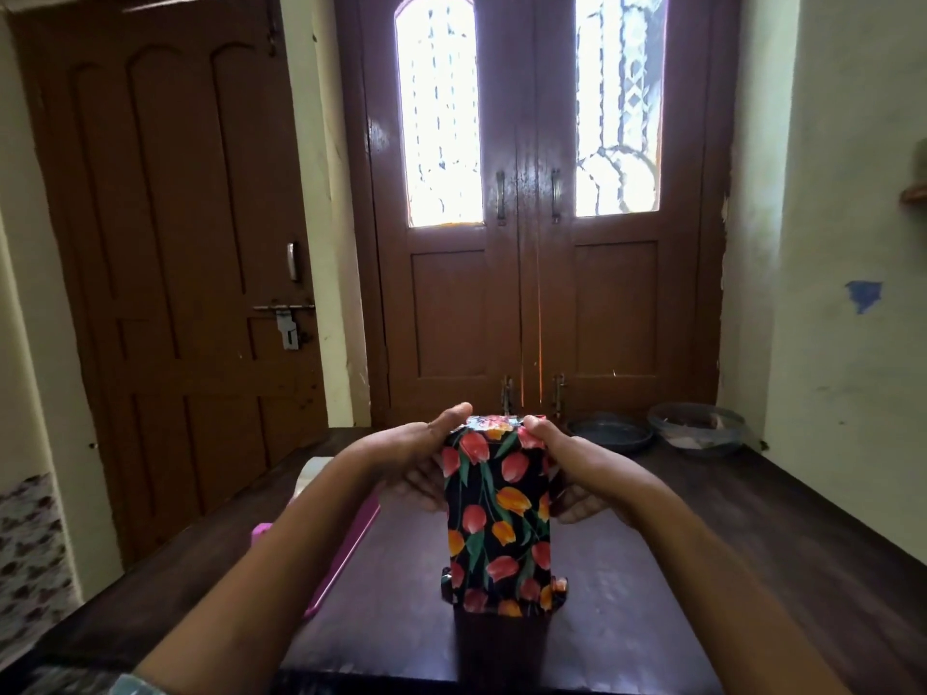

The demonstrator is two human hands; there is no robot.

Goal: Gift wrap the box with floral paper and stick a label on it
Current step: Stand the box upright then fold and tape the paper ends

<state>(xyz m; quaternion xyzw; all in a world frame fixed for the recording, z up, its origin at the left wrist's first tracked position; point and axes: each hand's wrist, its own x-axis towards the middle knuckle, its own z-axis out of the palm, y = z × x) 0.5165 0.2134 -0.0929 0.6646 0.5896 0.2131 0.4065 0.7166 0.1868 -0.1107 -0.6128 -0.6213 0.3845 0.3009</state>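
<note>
— Where does the gift stand?
— Upright at the middle of the dark wooden table [652, 594], the box [496, 524] is already covered in black floral paper with red and orange tulips. The left hand [411, 461] and the right hand [577, 469] clasp its upper sides, fingers curled against the paper, thumbs lying over the folded flaps at the far top end.

— How should it handle?
— Light and stiff, by its look; the glossy paper is probably slippery and creases easily, so the flat side faces give the best hold, not the folded ends. At the near bottom end the paper flares out in small corners, seemingly not yet pressed flat. No label is visible on the faces shown.

— What lies around it?
— A pink strip-like object [346, 549] and something white, perhaps a roll [313, 476], lie at the left, partly hidden by the left forearm; what they are cannot be told. Two shallow bowls [652, 431] sit at the far right, well apart from the box. Nothing stands in the way of the hands.
</note>
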